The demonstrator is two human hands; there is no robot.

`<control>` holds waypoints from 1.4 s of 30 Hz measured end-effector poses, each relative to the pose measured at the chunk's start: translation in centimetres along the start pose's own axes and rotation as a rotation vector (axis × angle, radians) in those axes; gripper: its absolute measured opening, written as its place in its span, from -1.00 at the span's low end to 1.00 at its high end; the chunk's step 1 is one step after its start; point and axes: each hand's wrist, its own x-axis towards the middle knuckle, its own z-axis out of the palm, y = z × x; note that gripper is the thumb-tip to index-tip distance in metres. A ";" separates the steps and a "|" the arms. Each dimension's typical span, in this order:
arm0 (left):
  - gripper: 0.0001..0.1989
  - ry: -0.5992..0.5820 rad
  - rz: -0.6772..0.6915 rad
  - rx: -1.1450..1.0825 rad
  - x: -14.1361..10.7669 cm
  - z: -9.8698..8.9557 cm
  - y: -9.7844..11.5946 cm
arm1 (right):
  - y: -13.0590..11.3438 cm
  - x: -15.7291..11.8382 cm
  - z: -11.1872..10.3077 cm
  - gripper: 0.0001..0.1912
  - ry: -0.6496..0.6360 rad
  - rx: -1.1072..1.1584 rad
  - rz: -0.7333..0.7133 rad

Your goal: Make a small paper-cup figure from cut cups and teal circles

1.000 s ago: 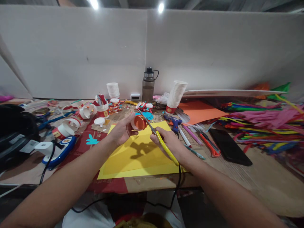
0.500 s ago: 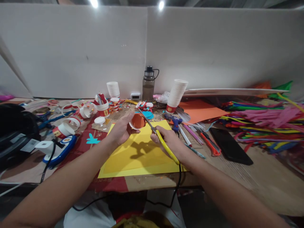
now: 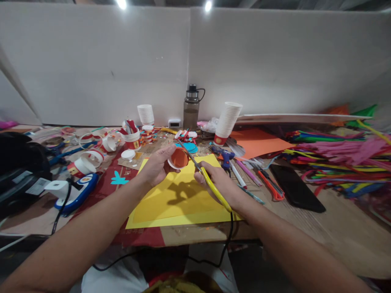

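Note:
Held in my left hand (image 3: 157, 165) is a short white paper cup piece (image 3: 178, 158), its round face orange inside and turned toward me. My right hand (image 3: 214, 179) is closed round the yellow handles of a pair of scissors (image 3: 210, 187). The scissor blades point up and left, along the right rim of the cup piece; whether they touch it I cannot tell. Beneath both hands lie sheets of yellow paper (image 3: 183, 209), on which the hands cast a shadow. Blue paper discs (image 3: 190, 148) lie just beyond the blades.
A stack of paper cups (image 3: 227, 124) and a water bottle (image 3: 191, 110) stand at the back. To the right lie a glue gun (image 3: 226, 158), markers (image 3: 240, 175), a phone (image 3: 296, 189) and pipe cleaners (image 3: 345, 152). At left are a power strip (image 3: 77, 195) and cut cups (image 3: 82, 167).
The cup piece has shifted slightly right and its orange face has turned a little. My right hand and the scissors have hardly moved.

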 end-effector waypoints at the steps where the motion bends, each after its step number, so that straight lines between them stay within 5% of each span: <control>1: -0.71 0.002 0.001 0.000 0.0 0.0 0.0 | 0.0 0.0 0.0 -0.62 -0.002 0.004 0.001; 42: -0.64 -0.064 -0.032 0.121 -0.4 0.1 1.0 | -0.4 -0.3 -0.3 -0.58 -0.044 -0.009 -0.016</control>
